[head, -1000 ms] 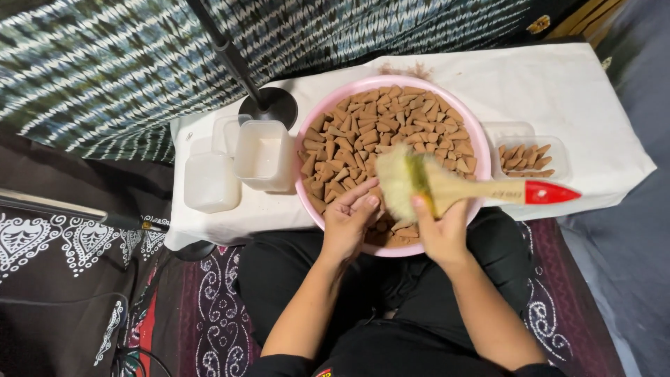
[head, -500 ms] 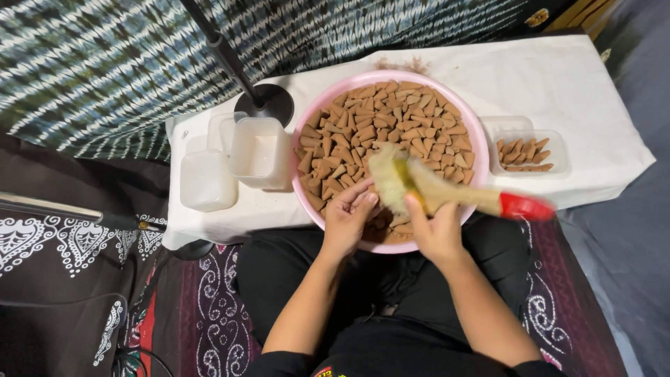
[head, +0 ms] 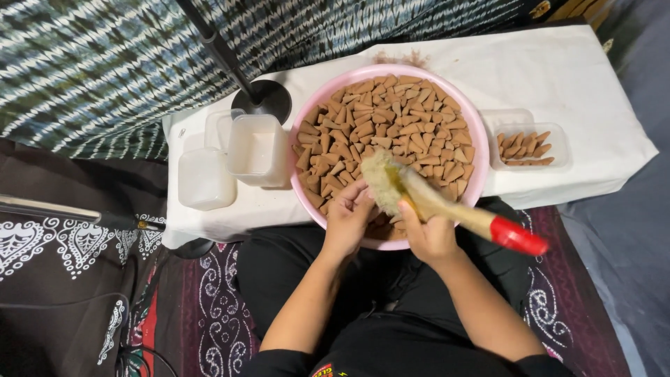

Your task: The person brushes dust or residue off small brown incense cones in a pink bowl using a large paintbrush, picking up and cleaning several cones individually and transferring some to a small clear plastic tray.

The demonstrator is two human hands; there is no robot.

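From the head view, the right hand (head: 427,236) grips a wide paint brush with a pale wooden handle and a red tip (head: 447,206); its fingers are clenched around the handle just behind the bristles. The long axis of the brush runs on a diagonal: the cream bristles point up and to the left, over the near part of the round pink plastic basin (head: 474,132), and the red end points down and to the right, past the rim of the basin. The left hand (head: 347,220) is at the near rim, just beside the bristles, with its fingers curled among the brown cone-shaped pieces (head: 391,119) that fill the basin; I cannot tell if it holds one. The basin sits on a low table with a white cloth (head: 579,84). To the right, a clear shallow tray (head: 525,146) holds some more cones. To the left stand empty translucent plastic boxes (head: 255,150), near a black round stand base (head: 262,100).
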